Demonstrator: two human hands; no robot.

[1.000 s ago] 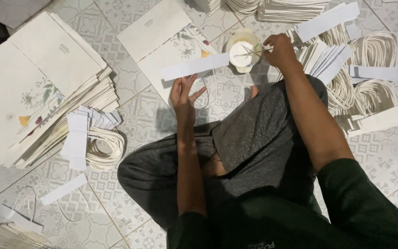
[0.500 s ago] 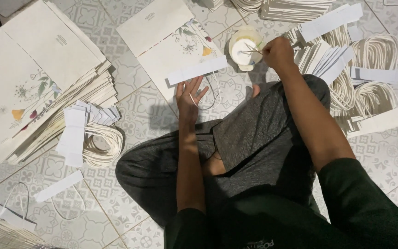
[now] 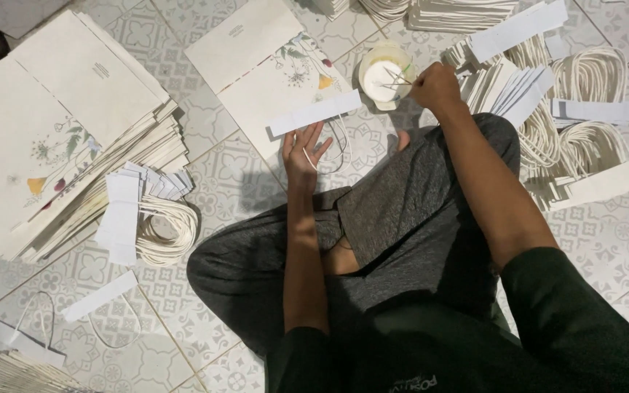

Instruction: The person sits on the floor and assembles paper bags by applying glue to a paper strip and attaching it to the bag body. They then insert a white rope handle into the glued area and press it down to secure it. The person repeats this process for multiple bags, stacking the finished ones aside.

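I sit cross-legged on a patterned tile floor. My left hand rests with fingers spread on a white paper strip with a cord handle, at the near edge of a flat paper bag with a flower print. My right hand is closed on a thin stick whose tip is in a small round tub of white glue.
A tall stack of flat flower-print bags lies at the left, with white strips and coiled cord handles beside it. More strips and cord bundles fill the right. A loose strip with cord lies near the left.
My left hand slid forward onto the strip at the bag's edge. The right hand stays at the glue tub with the stick.
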